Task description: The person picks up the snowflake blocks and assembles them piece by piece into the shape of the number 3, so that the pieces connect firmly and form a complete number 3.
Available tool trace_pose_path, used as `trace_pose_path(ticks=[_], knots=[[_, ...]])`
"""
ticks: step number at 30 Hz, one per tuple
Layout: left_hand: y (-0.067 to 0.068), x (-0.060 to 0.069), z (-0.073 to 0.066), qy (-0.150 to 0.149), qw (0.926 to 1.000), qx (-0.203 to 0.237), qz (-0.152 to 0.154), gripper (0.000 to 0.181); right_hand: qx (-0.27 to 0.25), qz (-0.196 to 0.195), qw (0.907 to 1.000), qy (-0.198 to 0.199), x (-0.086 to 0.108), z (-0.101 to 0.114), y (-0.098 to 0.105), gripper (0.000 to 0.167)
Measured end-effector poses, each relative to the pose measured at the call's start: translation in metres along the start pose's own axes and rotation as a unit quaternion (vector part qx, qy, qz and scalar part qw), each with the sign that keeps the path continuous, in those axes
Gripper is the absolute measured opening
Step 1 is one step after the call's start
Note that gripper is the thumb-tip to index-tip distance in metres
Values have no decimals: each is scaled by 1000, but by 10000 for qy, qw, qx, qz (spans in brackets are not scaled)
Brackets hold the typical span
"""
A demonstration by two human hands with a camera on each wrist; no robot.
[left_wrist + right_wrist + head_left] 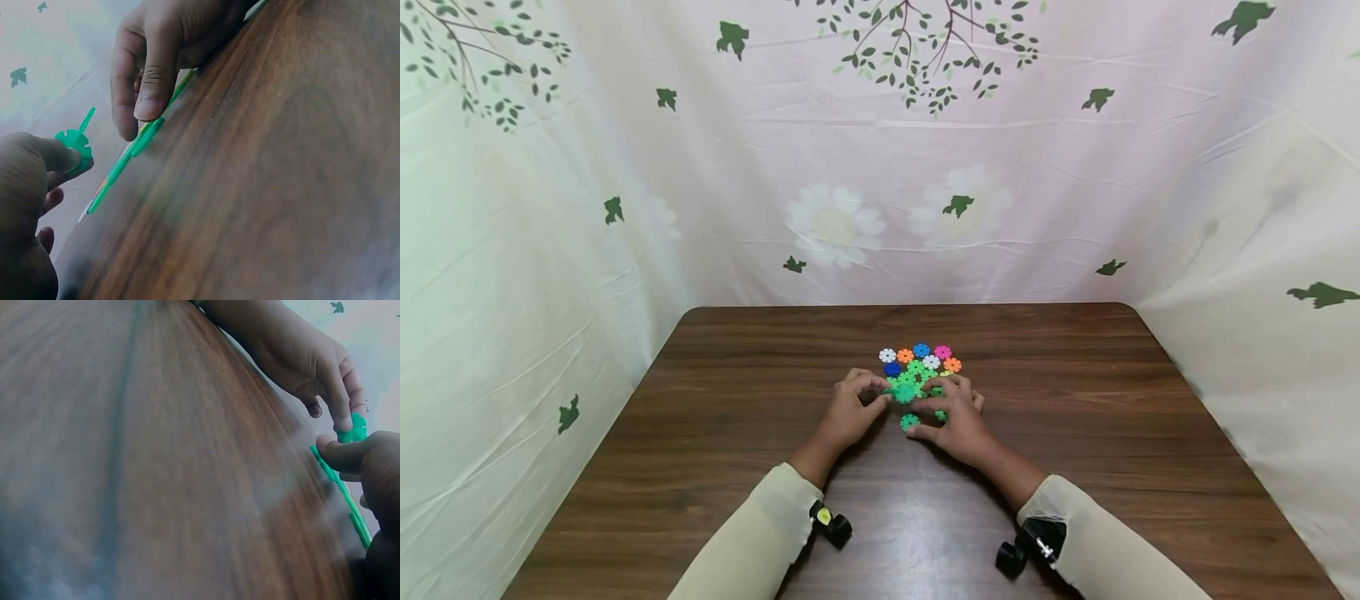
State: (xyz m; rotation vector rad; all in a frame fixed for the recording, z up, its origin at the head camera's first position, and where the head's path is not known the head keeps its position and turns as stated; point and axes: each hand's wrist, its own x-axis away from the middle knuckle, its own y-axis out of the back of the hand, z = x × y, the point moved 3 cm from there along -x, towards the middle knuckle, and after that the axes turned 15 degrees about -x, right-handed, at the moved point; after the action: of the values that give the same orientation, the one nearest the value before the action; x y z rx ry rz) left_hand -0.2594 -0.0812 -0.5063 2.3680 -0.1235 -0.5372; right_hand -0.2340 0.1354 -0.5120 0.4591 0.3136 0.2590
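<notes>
Between thumb and fingertips, my left hand [848, 410] pinches a green notched disc [904, 392], raised off the table. A second thin green piece stands edge-on at the disc's rim [78, 142] in the left wrist view. My right hand [958, 423] is spread low over the table with nothing seen in its grip; its thumb tip is beside a loose green disc [909, 422]. More green discs [916, 367] lie just beyond both hands, partly hidden by the right fingers. The right wrist view has green discs [340, 484] edge-on below the right thumb.
At the back of the group lie white [887, 355], orange [906, 356], blue [921, 350] and pink [942, 352] discs. The brown wooden table [737, 433] reaches to a patterned cloth [880, 167] hanging behind and at both sides.
</notes>
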Motion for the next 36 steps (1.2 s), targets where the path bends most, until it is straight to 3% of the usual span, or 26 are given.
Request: trace_pose_path(ticks=[22,36], knots=[[1,-1,0,166,9997,-150,140,9,14,-3,10000,-7,0,1,0,14],[-1,0,5,162,9995,-218,157,9,-290,-367,9989,65,1,2,2,29]])
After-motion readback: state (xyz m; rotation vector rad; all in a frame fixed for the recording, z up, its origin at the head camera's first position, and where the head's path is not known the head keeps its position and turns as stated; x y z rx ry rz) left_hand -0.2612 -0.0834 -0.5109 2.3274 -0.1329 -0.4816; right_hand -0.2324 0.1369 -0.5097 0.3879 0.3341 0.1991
